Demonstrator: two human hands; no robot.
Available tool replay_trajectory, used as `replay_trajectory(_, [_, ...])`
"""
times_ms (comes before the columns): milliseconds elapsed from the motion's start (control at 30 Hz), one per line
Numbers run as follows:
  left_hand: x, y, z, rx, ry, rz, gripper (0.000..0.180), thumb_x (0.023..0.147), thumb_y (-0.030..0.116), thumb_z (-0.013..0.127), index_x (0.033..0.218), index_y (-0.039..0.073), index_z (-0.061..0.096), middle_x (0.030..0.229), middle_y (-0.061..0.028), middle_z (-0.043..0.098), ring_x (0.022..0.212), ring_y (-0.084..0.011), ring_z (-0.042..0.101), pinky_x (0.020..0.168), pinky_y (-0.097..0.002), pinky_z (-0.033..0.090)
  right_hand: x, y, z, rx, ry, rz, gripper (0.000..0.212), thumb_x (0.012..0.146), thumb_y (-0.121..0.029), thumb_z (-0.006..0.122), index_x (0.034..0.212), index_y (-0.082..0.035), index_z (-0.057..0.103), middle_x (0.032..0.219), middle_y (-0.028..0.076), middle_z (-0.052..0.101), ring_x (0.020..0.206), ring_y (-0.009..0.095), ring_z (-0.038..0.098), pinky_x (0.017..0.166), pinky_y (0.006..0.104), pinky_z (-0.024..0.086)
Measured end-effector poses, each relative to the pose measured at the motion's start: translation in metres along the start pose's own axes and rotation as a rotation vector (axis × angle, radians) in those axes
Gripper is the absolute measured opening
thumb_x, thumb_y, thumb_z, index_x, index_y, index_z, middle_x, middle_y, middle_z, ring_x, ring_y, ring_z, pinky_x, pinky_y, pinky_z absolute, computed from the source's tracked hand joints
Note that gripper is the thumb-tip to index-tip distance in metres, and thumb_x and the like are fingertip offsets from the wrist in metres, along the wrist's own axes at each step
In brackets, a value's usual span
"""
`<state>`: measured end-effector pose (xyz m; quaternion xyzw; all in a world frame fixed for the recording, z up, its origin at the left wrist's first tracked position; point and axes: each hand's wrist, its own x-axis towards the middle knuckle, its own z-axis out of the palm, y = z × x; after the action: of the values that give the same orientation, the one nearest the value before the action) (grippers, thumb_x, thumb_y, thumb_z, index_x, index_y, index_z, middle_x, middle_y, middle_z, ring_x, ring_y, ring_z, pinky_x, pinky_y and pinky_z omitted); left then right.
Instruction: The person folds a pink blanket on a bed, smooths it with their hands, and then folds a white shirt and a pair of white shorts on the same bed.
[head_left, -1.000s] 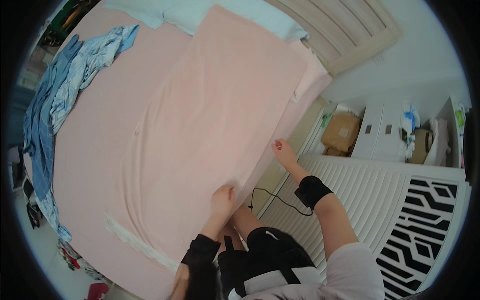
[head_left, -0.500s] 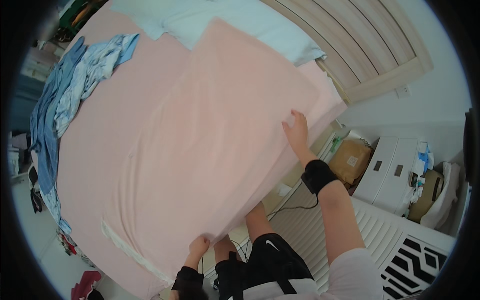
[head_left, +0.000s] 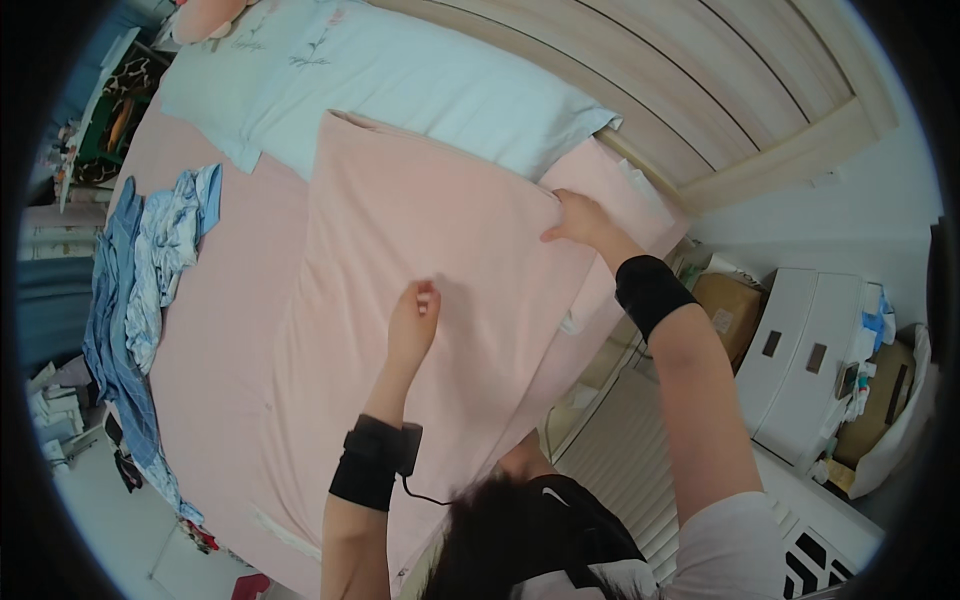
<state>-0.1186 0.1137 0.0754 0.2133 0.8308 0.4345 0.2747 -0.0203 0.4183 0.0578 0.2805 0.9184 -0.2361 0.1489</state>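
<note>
A pink duvet cover (head_left: 430, 210) lies spread over the bed, its far edge reaching the pillows. At its far right corner, my right hand (head_left: 582, 220) pinches the edge between thumb and fingers. My left hand (head_left: 412, 322) hovers over the middle of the cover with its fingers curled in and nothing visible in them. Beneath lies the pink bed sheet (head_left: 215, 330). Long creases run across the cover's left side, and a pale strip shows along its near edge.
Pale blue pillows (head_left: 420, 85) lie against the wooden headboard (head_left: 740, 80). Crumpled blue clothes (head_left: 125, 290) rest on the bed's left side. Right of the bed stand a cardboard box (head_left: 728, 312) and a white drawer cabinet (head_left: 800, 360). A cable hangs from my left wristband.
My left hand has let go of the near edge and moved up over the cover. My right hand has moved to the far corner and taken hold. The cover's far edge lies lower and flatter.
</note>
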Motion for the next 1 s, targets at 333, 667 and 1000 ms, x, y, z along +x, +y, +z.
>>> replay_trajectory(333, [0.090,0.050,-0.027,0.022,0.283,-0.250,0.094,0.065,0.043,0.072,0.128,-0.010,0.026,0.120,-0.0253,0.043,0.102,-0.0307,0.052,0.081,-0.0344,0.044,-0.119,-0.138,0.091,0.186,0.192,-0.519,0.020,0.074,-0.010,0.050,0.091,0.001,0.050,0.068,0.009,0.059,0.059,0.021,0.059,0.053,0.0330,0.047])
replay_trajectory(667, [0.079,-0.048,-0.099,-0.259,0.344,-0.564,0.030,0.061,0.014,0.062,0.084,-0.005,0.056,0.091,-0.0155,0.058,0.088,-0.0262,0.054,0.080,-0.0330,0.043,-0.164,-0.201,0.168,-0.410,-0.005,-0.562,0.023,0.070,-0.013,0.057,0.089,-0.003,0.049,0.069,0.004,0.056,0.064,0.017,0.058,0.054,0.0280,0.045])
replay_trajectory(1000, [-0.095,-0.154,-0.159,-0.901,0.439,-0.812,0.030,0.054,0.004,0.052,0.084,0.001,0.053,0.100,-0.0121,0.052,0.098,-0.0270,0.046,0.092,-0.0368,0.038,-0.239,-0.209,0.157,-0.238,-0.257,-0.811,0.024,0.071,-0.010,0.052,0.091,0.002,0.048,0.070,0.011,0.059,0.066,0.022,0.060,0.057,0.0313,0.049])
